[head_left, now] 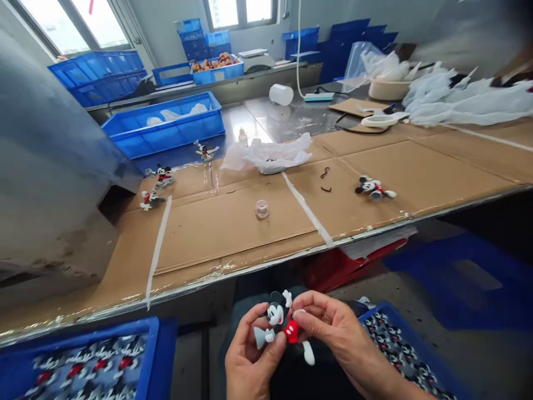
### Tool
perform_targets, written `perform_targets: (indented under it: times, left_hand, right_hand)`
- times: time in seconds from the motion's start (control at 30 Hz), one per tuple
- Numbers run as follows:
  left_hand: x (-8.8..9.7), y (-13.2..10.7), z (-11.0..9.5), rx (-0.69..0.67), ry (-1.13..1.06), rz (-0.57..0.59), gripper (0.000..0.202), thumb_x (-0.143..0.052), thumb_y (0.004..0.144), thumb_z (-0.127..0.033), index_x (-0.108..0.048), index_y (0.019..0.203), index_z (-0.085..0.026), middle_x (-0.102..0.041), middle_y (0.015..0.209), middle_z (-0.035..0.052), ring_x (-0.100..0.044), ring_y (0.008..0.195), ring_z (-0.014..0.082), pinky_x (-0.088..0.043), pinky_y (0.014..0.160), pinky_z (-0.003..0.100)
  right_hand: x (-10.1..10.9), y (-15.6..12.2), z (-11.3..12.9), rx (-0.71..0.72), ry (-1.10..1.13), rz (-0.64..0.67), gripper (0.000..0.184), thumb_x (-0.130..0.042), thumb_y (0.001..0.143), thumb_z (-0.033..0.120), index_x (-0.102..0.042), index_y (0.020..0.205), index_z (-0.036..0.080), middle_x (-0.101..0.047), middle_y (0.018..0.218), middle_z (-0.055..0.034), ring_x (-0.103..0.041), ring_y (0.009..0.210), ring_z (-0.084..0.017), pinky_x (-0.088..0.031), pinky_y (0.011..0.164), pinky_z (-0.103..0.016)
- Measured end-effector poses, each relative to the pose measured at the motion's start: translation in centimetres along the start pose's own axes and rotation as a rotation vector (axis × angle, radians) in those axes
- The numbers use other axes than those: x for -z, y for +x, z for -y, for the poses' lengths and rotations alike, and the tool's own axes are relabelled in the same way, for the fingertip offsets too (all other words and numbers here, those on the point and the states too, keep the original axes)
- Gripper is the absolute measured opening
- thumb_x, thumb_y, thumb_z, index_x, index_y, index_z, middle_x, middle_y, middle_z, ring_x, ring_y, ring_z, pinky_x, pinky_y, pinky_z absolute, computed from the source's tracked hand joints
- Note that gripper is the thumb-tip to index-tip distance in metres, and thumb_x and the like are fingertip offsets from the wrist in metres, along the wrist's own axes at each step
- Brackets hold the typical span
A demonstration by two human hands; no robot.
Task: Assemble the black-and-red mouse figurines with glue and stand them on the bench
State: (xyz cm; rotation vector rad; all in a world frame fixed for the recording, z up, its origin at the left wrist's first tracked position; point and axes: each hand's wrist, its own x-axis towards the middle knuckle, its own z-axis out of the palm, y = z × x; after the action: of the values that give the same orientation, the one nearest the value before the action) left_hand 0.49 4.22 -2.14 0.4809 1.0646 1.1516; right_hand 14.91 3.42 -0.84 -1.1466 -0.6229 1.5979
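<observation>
A cartoon-mouse figurine [292, 331] with black ears, red shorts and white gloves is held over my lap, below the table edge. My left hand [252, 361] grips its head side, with thumb and fingers around a pale grey cone-shaped part [261, 336] by the figurine's glove. My right hand [339, 328] pinches the body near the red shorts. One white foot hangs free below. Another mouse figurine [372, 189] lies on the cardboard-covered table [216, 233] at right. At left rest more figurines [161, 176].
A small clear cup [261, 209], thin dark curled pieces [325, 172] and a crumpled plastic bag [270, 155] lie on the cardboard. Blue bins of figurines stand low at left [154, 344] and right [389, 311]. Behind is a blue bin [166, 130]; a metal housing [50, 183] stands left.
</observation>
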Motion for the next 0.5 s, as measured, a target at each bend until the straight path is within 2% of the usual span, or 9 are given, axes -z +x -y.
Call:
perform_targets:
  times: [0.13,0.23,0.33,0.43,0.5]
  left_hand:
    - [-0.2,-0.5,-0.5,-0.037,0.022,-0.013,0.042,-0.094,0.056,-0.025,-0.077,0.094,-0.022,-0.079,0.077,-0.0002,-0.072,0.072,0.0104,-0.056,0.072,0.015]
    - [-0.6,-1.1,-0.2,-0.028,0.023,-0.003,0.047,-0.094,0.056,-0.025,-0.074,0.099,-0.021,-0.080,0.085,0.0025,-0.074,0.075,0.0135,-0.058,0.072,0.018]
    - [-0.7,-1.1,-0.4,-0.037,0.059,-0.034,0.048,-0.094,0.056,-0.026,-0.072,0.099,-0.019,-0.080,0.083,0.0030,-0.075,0.073,0.0155,-0.059,0.068,0.019]
    - [0.6,0.1,-2.5,-0.136,0.125,-0.074,0.051,-0.094,0.055,-0.031,-0.072,0.099,-0.021,-0.080,0.083,0.0014,-0.075,0.071,0.0153,-0.060,0.067,0.018]
    - [1.9,1.8,-5.2,-0.331,0.242,-0.133,0.054,-0.092,0.058,-0.035,-0.071,0.106,-0.024,-0.080,0.091,0.0006,-0.076,0.076,0.0158,-0.060,0.069,0.016]
  right_hand:
    - [0.3,-0.1,-0.5,-0.011,-0.035,-0.004,0.028,-0.080,0.082,0.042,-0.072,0.093,0.017,-0.074,0.087,-0.0040,-0.069,0.076,-0.016,-0.054,0.074,-0.024]
    - [0.3,-0.1,-0.9,0.001,-0.043,-0.008,0.029,-0.083,0.078,0.041,-0.072,0.092,0.018,-0.074,0.089,-0.0052,-0.070,0.081,-0.019,-0.056,0.076,-0.026]
    - [0.3,0.0,-0.9,0.036,-0.053,-0.008,0.033,-0.085,0.075,0.042,-0.072,0.095,0.020,-0.074,0.094,-0.0068,-0.070,0.088,-0.022,-0.057,0.079,-0.029]
    - [0.7,0.0,-0.4,0.123,-0.188,-0.026,0.032,-0.078,0.082,0.046,-0.073,0.100,0.021,-0.073,0.097,-0.0074,-0.070,0.089,-0.022,-0.056,0.082,-0.030]
    - [1.2,0.2,0.3,0.218,-0.293,-0.069,0.028,-0.073,0.087,0.047,-0.074,0.099,0.021,-0.072,0.096,-0.0066,-0.070,0.087,-0.021,-0.055,0.083,-0.029]
